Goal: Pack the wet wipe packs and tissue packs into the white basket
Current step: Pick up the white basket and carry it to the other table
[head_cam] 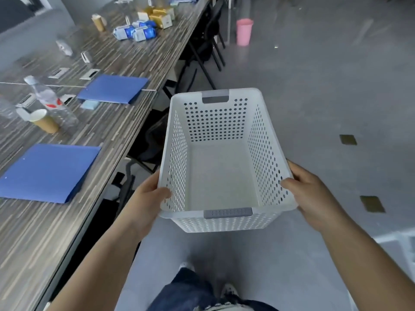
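I hold a white perforated basket with grey handles in the air over the floor, beside the long table. Nothing lies inside it. My left hand grips its left rim near the front corner, and my right hand grips the right rim. Far up the table lie blue and white wet wipe packs, and just behind them gold and white tissue packs. The packs are well beyond arm's reach.
The striped wooden table runs along my left. On it lie two blue folders, a clear bottle, a paper cup and small metal items. Black chairs are tucked under the table. A pink bin stands on the grey floor.
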A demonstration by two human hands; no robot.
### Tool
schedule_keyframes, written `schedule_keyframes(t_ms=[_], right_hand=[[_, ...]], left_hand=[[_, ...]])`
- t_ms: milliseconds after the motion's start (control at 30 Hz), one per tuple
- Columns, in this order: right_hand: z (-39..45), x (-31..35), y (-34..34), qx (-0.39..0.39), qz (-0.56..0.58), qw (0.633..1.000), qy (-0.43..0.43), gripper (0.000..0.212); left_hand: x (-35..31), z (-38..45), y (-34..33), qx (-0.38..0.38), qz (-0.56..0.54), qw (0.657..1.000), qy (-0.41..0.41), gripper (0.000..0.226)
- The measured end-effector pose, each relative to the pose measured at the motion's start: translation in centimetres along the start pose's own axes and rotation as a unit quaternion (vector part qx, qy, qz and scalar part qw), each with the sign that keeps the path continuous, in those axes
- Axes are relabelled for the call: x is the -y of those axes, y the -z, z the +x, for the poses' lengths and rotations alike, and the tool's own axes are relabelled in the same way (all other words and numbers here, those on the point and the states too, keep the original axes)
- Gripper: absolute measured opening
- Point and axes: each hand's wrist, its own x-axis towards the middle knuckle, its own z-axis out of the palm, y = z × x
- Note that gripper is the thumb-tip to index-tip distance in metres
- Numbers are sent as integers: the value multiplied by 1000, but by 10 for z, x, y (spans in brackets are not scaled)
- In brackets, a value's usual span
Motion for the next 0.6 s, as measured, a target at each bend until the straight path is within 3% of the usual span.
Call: schedule_keyframes(t_ms=[300, 600], right_hand=[[68, 16, 20, -27, 0, 999, -17, 59], [191, 52, 26, -56, 15, 998, -24, 60]], left_hand=[[-26, 80, -21, 41, 29, 999, 4, 59], [-80, 216, -38, 66, 32, 997, -7, 55]])
